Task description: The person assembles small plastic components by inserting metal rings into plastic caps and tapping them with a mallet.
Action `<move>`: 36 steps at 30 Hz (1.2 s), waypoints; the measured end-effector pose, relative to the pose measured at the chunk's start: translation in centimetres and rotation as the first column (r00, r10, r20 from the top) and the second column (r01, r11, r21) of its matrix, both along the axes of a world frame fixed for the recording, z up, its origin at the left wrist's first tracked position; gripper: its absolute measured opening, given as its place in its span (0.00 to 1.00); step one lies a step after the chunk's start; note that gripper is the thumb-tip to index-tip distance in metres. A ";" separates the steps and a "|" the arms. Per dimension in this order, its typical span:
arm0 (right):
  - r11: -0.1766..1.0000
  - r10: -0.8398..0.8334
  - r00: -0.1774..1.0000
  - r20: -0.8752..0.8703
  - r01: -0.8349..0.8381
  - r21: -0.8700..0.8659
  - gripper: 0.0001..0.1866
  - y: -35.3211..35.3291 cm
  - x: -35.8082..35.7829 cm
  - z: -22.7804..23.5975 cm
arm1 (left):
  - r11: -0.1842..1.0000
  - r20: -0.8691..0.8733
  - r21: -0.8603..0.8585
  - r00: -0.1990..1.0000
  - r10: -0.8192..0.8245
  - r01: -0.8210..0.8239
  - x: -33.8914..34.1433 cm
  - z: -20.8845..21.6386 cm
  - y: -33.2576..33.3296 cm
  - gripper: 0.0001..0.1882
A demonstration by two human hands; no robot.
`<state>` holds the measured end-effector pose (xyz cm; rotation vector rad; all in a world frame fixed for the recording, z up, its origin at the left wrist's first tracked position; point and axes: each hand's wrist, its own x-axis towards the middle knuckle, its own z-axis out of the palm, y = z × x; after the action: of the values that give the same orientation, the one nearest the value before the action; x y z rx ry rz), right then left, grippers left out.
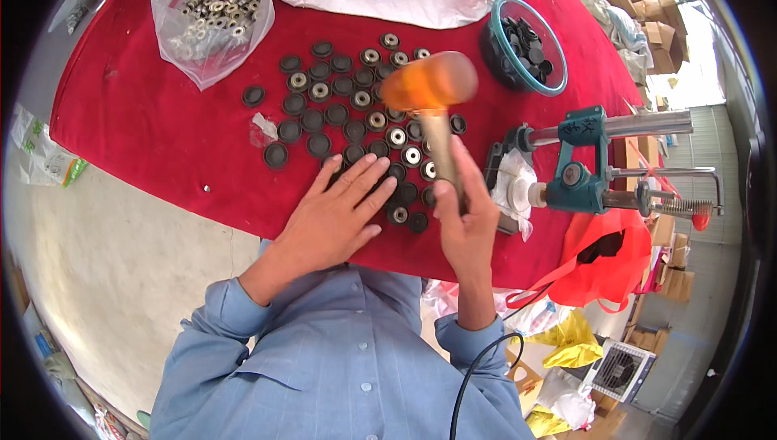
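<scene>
Nearest, a person's left hand [330, 217] rested palm down, fingers spread and grasping nothing visible, at the near edge of a cluster of round black discs [313, 120] on a red cloth [174, 120]. Just to its right, the right hand [469, 229] was clenched around a mallet [429, 86]. The handle pointed away from the body, slightly leftward; the blurred orange head lay beyond both hands, over the cluster's right side.

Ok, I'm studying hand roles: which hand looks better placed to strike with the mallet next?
Probably the right hand: it grips the mallet by the handle, over the round black pieces. The left hand shows no tool, spread over some of them.
</scene>
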<state>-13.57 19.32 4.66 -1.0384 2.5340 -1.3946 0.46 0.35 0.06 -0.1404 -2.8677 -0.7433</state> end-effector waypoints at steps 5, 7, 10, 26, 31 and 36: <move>0.961 -0.212 0.936 0.282 0.251 -0.113 0.31 6.5 3.0 1.3 | 0.989 -0.047 0.123 0.995 0.089 -0.083 2.1 -0.2 -0.9 0.37; 0.945 -0.267 0.922 0.280 0.308 -0.112 0.31 8.0 4.2 1.5 | 0.981 -0.118 0.116 0.978 0.170 -0.156 3.0 -0.8 -1.5 0.37; 0.942 -0.319 0.890 0.326 0.336 0.004 0.30 9.4 4.8 1.3 | 0.978 -0.100 0.094 0.975 0.196 -0.187 3.6 -0.9 -1.3 0.37; 0.959 -0.275 0.942 0.191 0.255 0.119 0.31 9.2 5.9 1.6 | 0.970 -0.138 0.059 0.960 0.243 -0.236 3.1 -1.3 -1.0 0.33; 1.000 -0.019 1.000 0.007 0.019 0.020 0.30 10.3 8.7 3.2 | 0.962 -0.160 0.053 0.949 0.273 -0.268 3.1 -1.5 -1.1 0.35; 0.970 -0.022 0.998 0.065 0.006 0.244 0.31 10.0 10.1 1.6 | 0.923 -0.204 0.167 0.904 0.376 -0.347 2.8 -1.8 -0.9 0.40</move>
<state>-3.49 29.31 6.23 -0.9152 2.5843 -1.0644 3.30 -0.59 -1.74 0.2979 -2.5093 -0.7697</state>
